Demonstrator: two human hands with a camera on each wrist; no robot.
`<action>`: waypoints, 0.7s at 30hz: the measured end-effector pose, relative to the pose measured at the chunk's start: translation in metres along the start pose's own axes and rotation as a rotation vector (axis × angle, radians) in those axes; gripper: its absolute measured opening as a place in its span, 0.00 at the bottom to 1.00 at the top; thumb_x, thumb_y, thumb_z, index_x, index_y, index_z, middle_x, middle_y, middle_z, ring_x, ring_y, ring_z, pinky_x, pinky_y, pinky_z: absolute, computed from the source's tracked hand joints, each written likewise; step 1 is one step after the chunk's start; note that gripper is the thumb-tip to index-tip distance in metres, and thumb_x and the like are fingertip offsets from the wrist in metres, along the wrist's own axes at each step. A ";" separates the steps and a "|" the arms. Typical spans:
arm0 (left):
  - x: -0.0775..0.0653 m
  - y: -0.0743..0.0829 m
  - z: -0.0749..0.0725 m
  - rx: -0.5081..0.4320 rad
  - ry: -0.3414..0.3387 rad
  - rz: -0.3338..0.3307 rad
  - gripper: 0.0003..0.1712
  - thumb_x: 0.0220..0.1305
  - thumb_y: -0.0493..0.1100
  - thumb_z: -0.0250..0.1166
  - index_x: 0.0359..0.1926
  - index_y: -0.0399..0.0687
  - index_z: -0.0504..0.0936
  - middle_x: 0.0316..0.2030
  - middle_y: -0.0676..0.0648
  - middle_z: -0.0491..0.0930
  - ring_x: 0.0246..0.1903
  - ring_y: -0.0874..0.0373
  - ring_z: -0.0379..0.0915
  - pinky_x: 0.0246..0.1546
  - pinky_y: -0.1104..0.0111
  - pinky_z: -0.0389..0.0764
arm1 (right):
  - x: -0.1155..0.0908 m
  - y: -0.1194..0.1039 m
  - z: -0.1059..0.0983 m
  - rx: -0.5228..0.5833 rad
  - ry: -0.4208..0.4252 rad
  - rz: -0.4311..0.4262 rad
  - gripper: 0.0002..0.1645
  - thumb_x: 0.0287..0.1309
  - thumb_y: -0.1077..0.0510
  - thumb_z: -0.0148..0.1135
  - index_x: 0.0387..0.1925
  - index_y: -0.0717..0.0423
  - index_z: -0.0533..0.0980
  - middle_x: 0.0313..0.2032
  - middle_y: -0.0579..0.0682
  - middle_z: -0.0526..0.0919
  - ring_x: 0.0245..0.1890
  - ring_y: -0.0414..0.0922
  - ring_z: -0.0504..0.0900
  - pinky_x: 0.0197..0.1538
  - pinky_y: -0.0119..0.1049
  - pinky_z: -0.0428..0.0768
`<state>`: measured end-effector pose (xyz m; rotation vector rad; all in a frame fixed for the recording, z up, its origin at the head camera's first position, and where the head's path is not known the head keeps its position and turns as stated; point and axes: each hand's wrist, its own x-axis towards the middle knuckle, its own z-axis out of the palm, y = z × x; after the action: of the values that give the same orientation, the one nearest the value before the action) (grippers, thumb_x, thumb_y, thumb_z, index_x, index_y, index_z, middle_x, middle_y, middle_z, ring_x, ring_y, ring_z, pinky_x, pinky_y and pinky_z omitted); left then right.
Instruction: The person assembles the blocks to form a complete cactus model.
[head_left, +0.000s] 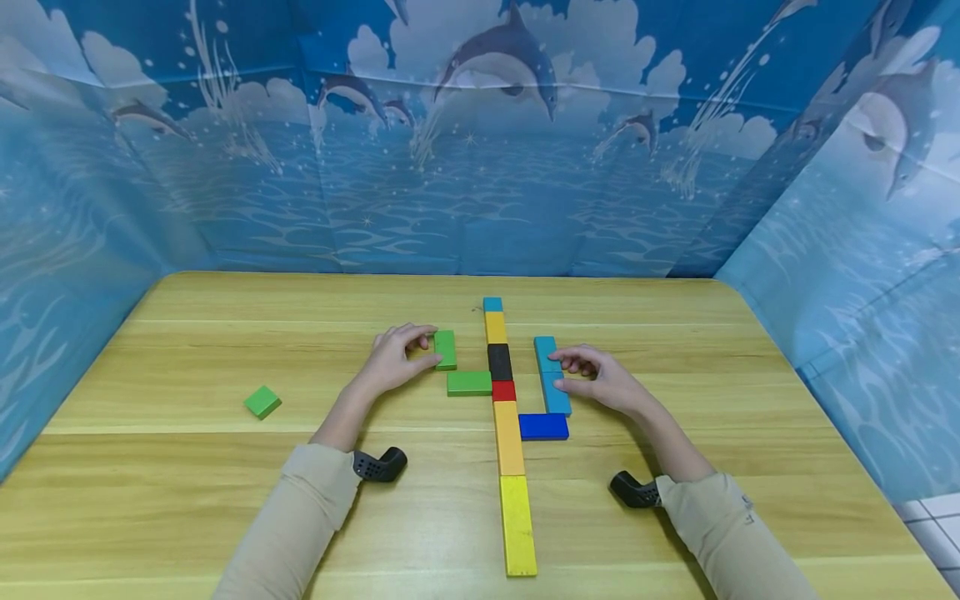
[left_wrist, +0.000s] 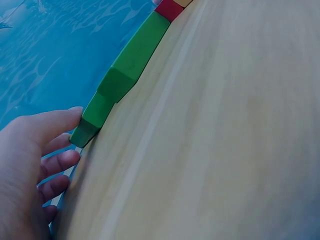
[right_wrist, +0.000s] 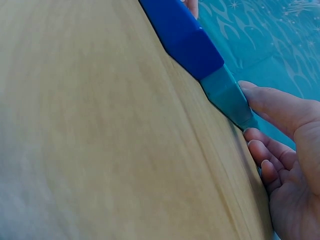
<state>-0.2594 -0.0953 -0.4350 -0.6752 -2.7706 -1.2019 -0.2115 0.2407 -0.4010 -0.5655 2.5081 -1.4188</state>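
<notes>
My left hand [head_left: 393, 357] is at the left long side of an upright-lying green block [head_left: 446, 350]. Its thumb and index fingertips touch that side, the other fingers being loosely bent. Another green block [head_left: 469, 384] lies crosswise, its right end against the middle column. On the other side, my right hand [head_left: 600, 379] touches the right edges of two light blue blocks, the upper one [head_left: 546, 354] with a fingertip and the lower one [head_left: 556, 392] with the thumb. A dark blue block [head_left: 543, 427] lies crosswise just below them.
Down the middle runs a column: small blue [head_left: 492, 304], orange [head_left: 496, 327], black [head_left: 499, 362], red [head_left: 504, 391], long orange [head_left: 509, 437] and yellow [head_left: 518, 525] blocks. A loose green block [head_left: 262, 402] lies far left on the wooden table [head_left: 150, 500]. A dolphin-printed curtain [head_left: 465, 192] hangs behind.
</notes>
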 end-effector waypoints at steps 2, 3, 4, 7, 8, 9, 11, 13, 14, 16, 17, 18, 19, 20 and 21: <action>0.000 0.001 0.001 0.003 -0.005 0.001 0.27 0.56 0.49 0.65 0.56 0.45 0.74 0.33 0.52 0.73 0.34 0.56 0.62 0.45 0.57 0.54 | 0.000 0.001 0.000 0.003 0.000 0.001 0.24 0.54 0.65 0.62 0.53 0.68 0.70 0.39 0.61 0.71 0.39 0.56 0.66 0.38 0.33 0.66; 0.001 0.001 0.001 0.005 -0.006 0.003 0.27 0.56 0.50 0.65 0.56 0.45 0.74 0.33 0.52 0.73 0.35 0.56 0.63 0.45 0.58 0.55 | 0.000 0.001 0.000 0.004 0.000 0.001 0.24 0.54 0.64 0.62 0.53 0.67 0.70 0.39 0.61 0.71 0.39 0.56 0.66 0.38 0.33 0.66; 0.001 0.002 0.001 0.006 -0.008 0.005 0.28 0.56 0.50 0.65 0.56 0.46 0.74 0.33 0.52 0.73 0.35 0.56 0.63 0.45 0.58 0.54 | 0.000 0.001 0.000 0.004 0.000 0.001 0.24 0.54 0.64 0.62 0.53 0.67 0.70 0.39 0.61 0.71 0.39 0.56 0.66 0.38 0.33 0.66; 0.001 0.003 0.002 0.003 -0.012 0.012 0.28 0.55 0.50 0.66 0.56 0.46 0.75 0.33 0.51 0.74 0.35 0.56 0.63 0.44 0.58 0.54 | 0.000 0.002 0.000 0.003 0.001 0.004 0.24 0.54 0.64 0.62 0.53 0.67 0.70 0.40 0.61 0.71 0.39 0.56 0.66 0.38 0.33 0.66; 0.001 0.004 0.002 -0.001 -0.012 0.012 0.28 0.55 0.50 0.66 0.56 0.46 0.75 0.33 0.51 0.74 0.35 0.56 0.63 0.44 0.59 0.54 | 0.000 0.002 0.000 0.003 0.001 0.004 0.24 0.54 0.64 0.62 0.53 0.67 0.70 0.40 0.61 0.71 0.39 0.56 0.66 0.38 0.33 0.66; 0.001 0.004 0.002 -0.003 -0.012 0.014 0.28 0.55 0.50 0.66 0.56 0.46 0.75 0.33 0.51 0.74 0.35 0.55 0.63 0.44 0.59 0.54 | 0.000 0.002 0.000 0.002 0.001 0.005 0.24 0.54 0.64 0.62 0.53 0.67 0.70 0.40 0.61 0.71 0.39 0.56 0.66 0.38 0.33 0.66; 0.000 0.004 0.003 -0.009 -0.011 0.017 0.28 0.54 0.49 0.67 0.55 0.46 0.75 0.34 0.51 0.74 0.35 0.55 0.63 0.45 0.59 0.54 | 0.000 0.002 -0.001 0.004 0.001 0.005 0.24 0.54 0.64 0.62 0.53 0.67 0.70 0.40 0.61 0.71 0.39 0.56 0.66 0.38 0.33 0.66; 0.000 0.004 0.003 -0.011 -0.009 0.019 0.28 0.54 0.49 0.67 0.55 0.46 0.75 0.34 0.50 0.74 0.35 0.55 0.64 0.45 0.59 0.54 | 0.000 0.002 -0.001 0.006 0.000 0.003 0.24 0.54 0.64 0.62 0.53 0.67 0.70 0.40 0.62 0.71 0.39 0.56 0.66 0.38 0.33 0.66; 0.000 0.004 0.003 -0.013 -0.009 0.018 0.28 0.54 0.49 0.67 0.55 0.46 0.75 0.34 0.50 0.74 0.35 0.55 0.64 0.45 0.59 0.54 | 0.000 0.002 -0.001 0.007 -0.001 0.002 0.24 0.54 0.64 0.62 0.53 0.67 0.70 0.40 0.62 0.71 0.39 0.56 0.66 0.38 0.33 0.66; 0.000 0.004 0.003 -0.014 -0.010 0.017 0.28 0.53 0.50 0.67 0.55 0.46 0.75 0.34 0.50 0.74 0.36 0.55 0.64 0.45 0.58 0.54 | 0.000 0.002 -0.001 0.009 -0.001 0.000 0.24 0.54 0.64 0.62 0.53 0.67 0.70 0.40 0.62 0.71 0.39 0.56 0.66 0.38 0.33 0.66; -0.001 0.004 0.003 -0.014 -0.011 0.017 0.28 0.53 0.50 0.67 0.55 0.46 0.75 0.34 0.50 0.74 0.36 0.55 0.64 0.45 0.58 0.54 | 0.000 0.003 -0.001 0.010 -0.002 -0.002 0.24 0.54 0.65 0.62 0.53 0.67 0.70 0.40 0.62 0.71 0.39 0.56 0.66 0.38 0.33 0.66; -0.001 0.004 0.003 -0.013 -0.011 0.019 0.28 0.53 0.50 0.67 0.55 0.46 0.75 0.34 0.50 0.74 0.36 0.55 0.64 0.45 0.58 0.54 | 0.000 0.003 -0.001 0.010 -0.001 -0.003 0.24 0.54 0.65 0.62 0.53 0.67 0.70 0.40 0.62 0.71 0.39 0.56 0.66 0.38 0.33 0.66; -0.001 0.004 0.003 -0.017 -0.012 0.017 0.28 0.53 0.50 0.67 0.55 0.46 0.75 0.35 0.50 0.74 0.36 0.55 0.64 0.45 0.58 0.54 | 0.000 0.003 -0.001 0.010 -0.002 -0.004 0.24 0.54 0.65 0.62 0.53 0.67 0.70 0.40 0.62 0.71 0.39 0.56 0.66 0.38 0.33 0.66; -0.001 0.004 0.003 -0.018 -0.012 0.018 0.28 0.53 0.50 0.67 0.55 0.47 0.75 0.35 0.50 0.74 0.36 0.55 0.64 0.46 0.58 0.54 | 0.000 0.003 -0.001 0.008 -0.001 -0.004 0.24 0.54 0.65 0.62 0.53 0.67 0.70 0.40 0.62 0.71 0.39 0.56 0.66 0.37 0.33 0.66; -0.001 0.004 0.003 -0.019 -0.012 0.019 0.28 0.53 0.50 0.67 0.55 0.47 0.75 0.35 0.50 0.74 0.36 0.55 0.64 0.46 0.58 0.54 | 0.000 0.003 -0.001 0.008 -0.001 -0.005 0.24 0.54 0.65 0.62 0.53 0.67 0.70 0.40 0.62 0.71 0.39 0.56 0.66 0.37 0.33 0.66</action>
<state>-0.2562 -0.0912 -0.4342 -0.7113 -2.7596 -1.2257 -0.2125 0.2425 -0.4033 -0.5714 2.5012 -1.4289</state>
